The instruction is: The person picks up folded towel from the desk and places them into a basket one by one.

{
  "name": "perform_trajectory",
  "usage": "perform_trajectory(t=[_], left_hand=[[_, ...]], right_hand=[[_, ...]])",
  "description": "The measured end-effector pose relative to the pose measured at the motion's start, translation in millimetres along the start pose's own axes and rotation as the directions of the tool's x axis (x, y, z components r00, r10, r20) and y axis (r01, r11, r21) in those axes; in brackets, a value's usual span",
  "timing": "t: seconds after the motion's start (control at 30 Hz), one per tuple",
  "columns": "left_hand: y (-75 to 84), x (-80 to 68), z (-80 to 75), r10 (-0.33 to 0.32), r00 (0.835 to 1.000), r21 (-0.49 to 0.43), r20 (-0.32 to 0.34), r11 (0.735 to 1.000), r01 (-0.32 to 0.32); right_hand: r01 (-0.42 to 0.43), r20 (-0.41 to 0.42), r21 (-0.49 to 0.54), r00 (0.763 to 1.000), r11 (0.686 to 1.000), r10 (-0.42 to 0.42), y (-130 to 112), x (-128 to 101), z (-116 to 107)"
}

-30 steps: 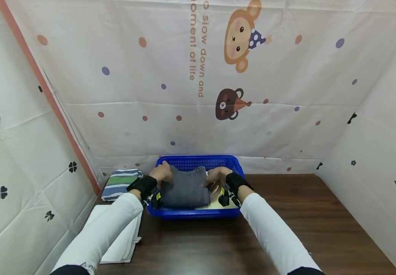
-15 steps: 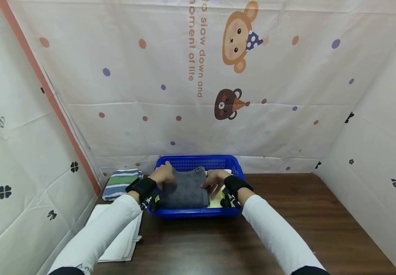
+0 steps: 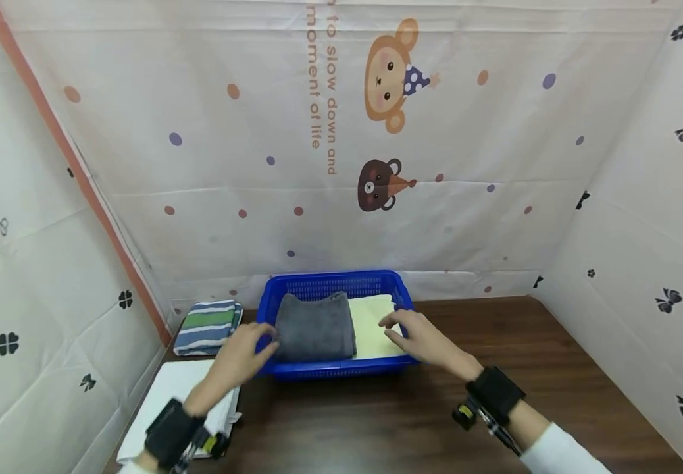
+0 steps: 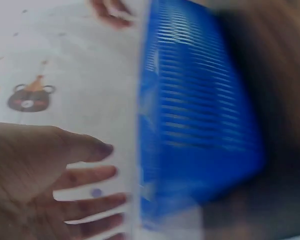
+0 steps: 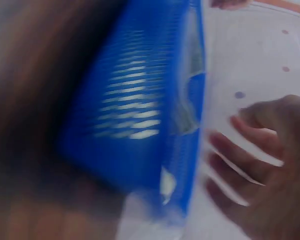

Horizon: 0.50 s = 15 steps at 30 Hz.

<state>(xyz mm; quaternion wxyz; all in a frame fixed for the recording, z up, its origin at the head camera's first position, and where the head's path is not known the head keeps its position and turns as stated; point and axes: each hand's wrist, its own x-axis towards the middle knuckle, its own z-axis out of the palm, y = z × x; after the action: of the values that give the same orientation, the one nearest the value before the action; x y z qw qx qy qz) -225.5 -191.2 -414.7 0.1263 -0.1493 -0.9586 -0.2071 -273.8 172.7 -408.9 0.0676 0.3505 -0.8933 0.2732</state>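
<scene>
A folded dark grey towel [image 3: 314, 329] lies in the left part of the blue plastic basket [image 3: 341, 372]. Beside it, on the right, is a folded pale yellow towel [image 3: 372, 322]. My left hand [image 3: 241, 352] is at the basket's left front corner, fingers relaxed and holding nothing; its fingers appear spread in the left wrist view. Over the right front rim is my right hand [image 3: 421, 336], loosely bent and holding nothing, overlapping the yellow towel's edge in the head view. Both wrist views are blurred and show the basket's slotted side wall [image 4: 190, 100].
A folded towel with blue, green and white stripes [image 3: 208, 327] lies left of the basket on the brown wooden table [image 3: 341, 428]. In front of it is a stack of folded white cloth [image 3: 166, 395]. Printed white sheets [image 3: 229, 151] hang behind and at both sides.
Both hands have let go of the grey towel and pulled back, the left one toward the lower left, the right one toward the lower right. The grey towel stays in the basket.
</scene>
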Motion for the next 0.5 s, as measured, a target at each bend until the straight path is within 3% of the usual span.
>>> perform_trajectory(t=[0.07,0.17,0.3,0.5], left_hand=[[-5.2,-20.1,15.4,0.027,0.997,-0.007,-0.07,1.0,-0.028],[-10.3,-38.6,35.8,0.037,0.992,-0.05,-0.12,0.998,-0.044],[-8.8,-46.0,51.2,-0.016,0.993,-0.121,-0.118,0.993,0.002],[-7.2,-48.5,59.1,-0.037,0.99,-0.151,-0.139,0.988,0.015]], right_hand=[[0.02,-0.106,-0.087,0.994,0.996,-0.029,8.3,-16.2,11.0],[-0.047,-0.17,-0.103,0.985,0.994,0.029,22.6,-29.7,29.8],[-0.143,-0.229,-0.079,0.966,0.987,0.122,37.0,-37.8,53.4],[-0.157,-0.337,-0.135,0.936,0.978,0.104,39.7,-44.0,67.9]])
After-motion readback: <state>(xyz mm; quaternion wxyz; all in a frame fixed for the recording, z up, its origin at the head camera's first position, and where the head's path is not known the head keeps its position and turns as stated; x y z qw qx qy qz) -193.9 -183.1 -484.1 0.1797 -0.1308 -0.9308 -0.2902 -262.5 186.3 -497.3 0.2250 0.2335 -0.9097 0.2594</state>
